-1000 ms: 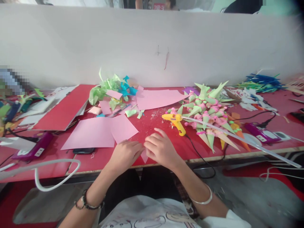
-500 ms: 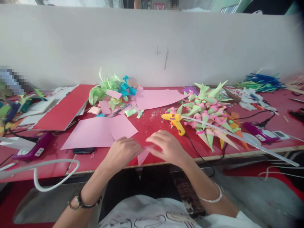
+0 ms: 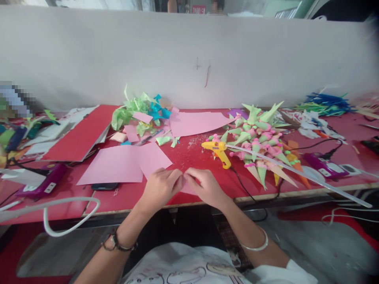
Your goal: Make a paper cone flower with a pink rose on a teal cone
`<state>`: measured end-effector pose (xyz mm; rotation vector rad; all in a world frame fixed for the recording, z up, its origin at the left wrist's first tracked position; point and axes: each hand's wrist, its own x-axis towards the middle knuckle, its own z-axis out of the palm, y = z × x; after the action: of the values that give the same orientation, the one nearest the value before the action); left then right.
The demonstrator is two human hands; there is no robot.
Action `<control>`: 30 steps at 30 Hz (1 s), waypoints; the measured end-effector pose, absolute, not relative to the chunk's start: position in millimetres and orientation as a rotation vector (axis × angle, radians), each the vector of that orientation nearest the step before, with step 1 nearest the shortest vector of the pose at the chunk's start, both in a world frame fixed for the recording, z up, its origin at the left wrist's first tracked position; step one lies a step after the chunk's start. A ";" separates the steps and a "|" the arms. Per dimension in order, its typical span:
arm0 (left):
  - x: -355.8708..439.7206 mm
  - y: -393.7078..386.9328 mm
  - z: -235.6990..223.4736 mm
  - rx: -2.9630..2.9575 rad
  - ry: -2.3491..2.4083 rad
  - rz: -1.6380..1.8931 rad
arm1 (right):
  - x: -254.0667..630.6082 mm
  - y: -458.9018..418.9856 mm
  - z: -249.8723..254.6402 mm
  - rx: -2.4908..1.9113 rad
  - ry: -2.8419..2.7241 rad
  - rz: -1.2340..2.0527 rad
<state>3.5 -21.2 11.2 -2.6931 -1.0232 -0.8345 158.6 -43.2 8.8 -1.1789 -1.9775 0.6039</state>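
Note:
My left hand (image 3: 162, 187) and my right hand (image 3: 205, 187) meet close to the front edge of the red table, fingertips almost touching. Between them they pinch a small piece of pink paper (image 3: 188, 188), mostly covered by my fingers. Just left of my left hand lie larger pink paper sheets (image 3: 114, 163). A yellow hot glue gun (image 3: 217, 150) rests beyond my right hand, with a long clear glue stick (image 3: 296, 169) jutting from its back.
Behind the glue gun is a heap of green and pink paper cones (image 3: 257, 138). Crumpled green paper (image 3: 133, 108) lies at the back left. Purple power strips (image 3: 325, 165) sit at both sides, and a white looped holder (image 3: 74, 200) crosses the left front.
My hands have drawn together, and my right hand's fingers have closed onto the small pink paper, which now shows less behind them.

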 end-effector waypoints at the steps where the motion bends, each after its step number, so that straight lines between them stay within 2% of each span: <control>1: 3.8 -21.1 11.8 -2.666 -1.029 -0.833 | 157.0 -42.8 9.0 -1.187 -1.970 0.602; 6: -7.8 -19.6 10.0 -2.632 -1.128 -0.727 | 157.5 -43.3 9.1 -1.199 -1.916 0.614; 10: -32.5 -14.3 0.0 -2.649 -1.527 -0.651 | 171.9 -41.1 11.7 -1.256 -1.726 0.611; 14: -36.7 -11.1 -7.1 -2.912 -1.922 -1.129 | 172.8 -37.2 9.9 -1.291 -1.472 0.641; 18: -14.1 -7.0 -4.5 -3.257 -1.899 -1.665 | 154.2 -35.5 0.6 -1.200 -1.447 0.940; 21: -2.7 1.4 -0.6 -3.143 -1.991 -1.596 | 148.5 -34.5 -4.4 -1.148 -1.520 0.980; 25: -6.2 15.4 1.5 -3.126 -2.007 -1.395 | 161.8 -28.5 0.8 -0.982 -1.673 0.797; 30: -14.1 30.8 3.2 -3.284 -1.839 -1.192 | 178.4 -12.1 16.6 -0.855 -2.063 0.724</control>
<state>-14.1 30.8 3.2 -3.2838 -1.8392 -1.1921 178.4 -12.1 16.6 -0.8550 -2.0631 0.7241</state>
